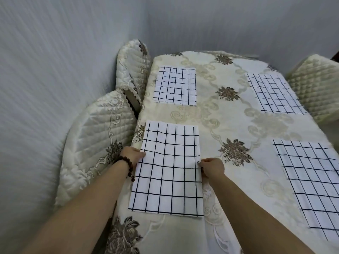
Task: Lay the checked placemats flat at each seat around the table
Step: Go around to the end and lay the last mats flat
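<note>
Several white placemats with a dark grid lie flat on the cream flowered tablecloth [229,125]. The near-left placemat [167,173] lies between my hands. My left hand [133,155], with a bead bracelet on the wrist, pinches its left edge. On the opposite side my right hand [211,167] grips the right edge. Other placemats lie at the far left [175,86], far right [274,93] and near right [311,182].
Quilted cream chair backs stand along the table's left side [95,143], [132,65] and at the far right [315,85]. A pale grey wall runs close behind the left chairs and the far end of the table.
</note>
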Demonstrator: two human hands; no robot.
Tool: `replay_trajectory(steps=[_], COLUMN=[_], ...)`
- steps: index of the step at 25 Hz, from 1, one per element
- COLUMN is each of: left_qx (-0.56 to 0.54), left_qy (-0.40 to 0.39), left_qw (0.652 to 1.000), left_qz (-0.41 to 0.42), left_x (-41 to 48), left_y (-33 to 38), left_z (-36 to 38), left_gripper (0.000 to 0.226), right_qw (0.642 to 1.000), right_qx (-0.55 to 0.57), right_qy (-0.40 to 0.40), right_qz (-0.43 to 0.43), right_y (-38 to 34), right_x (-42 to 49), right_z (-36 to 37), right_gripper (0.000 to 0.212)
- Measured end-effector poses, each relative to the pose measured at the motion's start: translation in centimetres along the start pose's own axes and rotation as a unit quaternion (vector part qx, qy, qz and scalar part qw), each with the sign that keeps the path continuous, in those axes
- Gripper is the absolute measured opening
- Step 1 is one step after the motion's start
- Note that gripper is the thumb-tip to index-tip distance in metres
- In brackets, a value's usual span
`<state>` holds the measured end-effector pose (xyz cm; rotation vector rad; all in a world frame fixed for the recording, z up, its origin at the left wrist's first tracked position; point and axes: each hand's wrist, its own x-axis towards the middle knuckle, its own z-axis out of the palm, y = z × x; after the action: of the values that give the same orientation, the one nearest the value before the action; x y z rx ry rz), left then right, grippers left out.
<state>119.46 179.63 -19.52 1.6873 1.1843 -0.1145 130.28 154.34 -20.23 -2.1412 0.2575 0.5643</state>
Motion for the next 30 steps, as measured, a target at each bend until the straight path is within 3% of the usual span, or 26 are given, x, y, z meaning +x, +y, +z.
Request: replay_trajectory(steps=[6,17,24,26,28,30], left_qx=[0.003,0.023,0.111,0.214,0.303,0.366], left_qy=[0.018,0.095,0.144,0.176,0.185,0.129], left_qw=[1.0,0.994,0.981,0.951,0.896,0.852], left_qz=[0.014,0.043,0.071,0.136,0.266,0.351], left_x=[1.6,2.2,1.5,1.1,1.2,2.0], left_y=[0.5,0.8,1.5,1.8,2.4,3.2], left_z=[0.7,1.7,1.3,1.4,2.2,3.7], left_gripper=[0.039,0.032,0.032,0.033,0.04,0.052], right_qw=[0.999,0.998,0.993,0.975,0.933,0.892], right_qx=[0.04,0.057,-0.076,-0.144,-0.203,-0.266], right_qy=[0.013,0.029,0.065,0.113,0.14,0.081], right_qz=[0.005,0.008,-0.06,-0.124,-0.262,-0.357], right_y=[-1.1,-1.0,-1.6,-1.4,-1.9,-3.3], right_x=[1.1,2.1,1.6,1.6,1.8,2.2], right_z=[0.1,1.3,1.2,1.4,2.2,3.9], right_gripper=[0.024,0.009,0.018,0.023,0.034,0.047])
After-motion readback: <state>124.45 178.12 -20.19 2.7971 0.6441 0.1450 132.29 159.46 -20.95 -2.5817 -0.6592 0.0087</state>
